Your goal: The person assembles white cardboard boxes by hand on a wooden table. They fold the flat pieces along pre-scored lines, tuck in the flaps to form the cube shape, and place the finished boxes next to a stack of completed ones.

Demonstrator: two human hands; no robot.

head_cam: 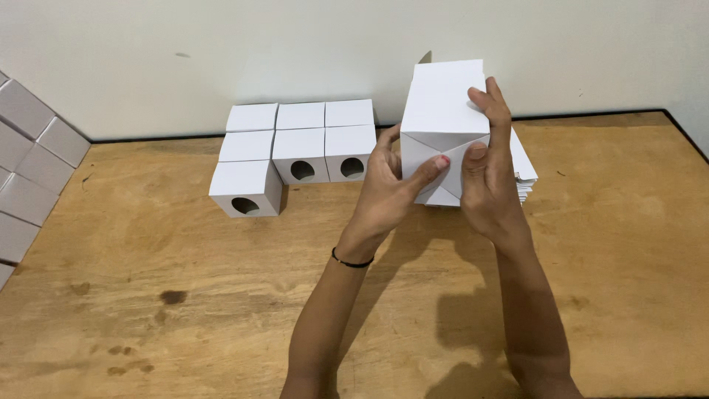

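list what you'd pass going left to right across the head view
stacked grey-white boxes at the left edge → group of folded white boxes with round holes → left hand → white box being folded → right hand

Single head-worn cam, looks down and forward over wooden table (148, 295) toward the white wall (221, 52) at its far edge. Close range: both forearms enter from bottom edge, left hand (388, 185) and right hand (491, 174) sit near frame centre. No second view, so no overlap.
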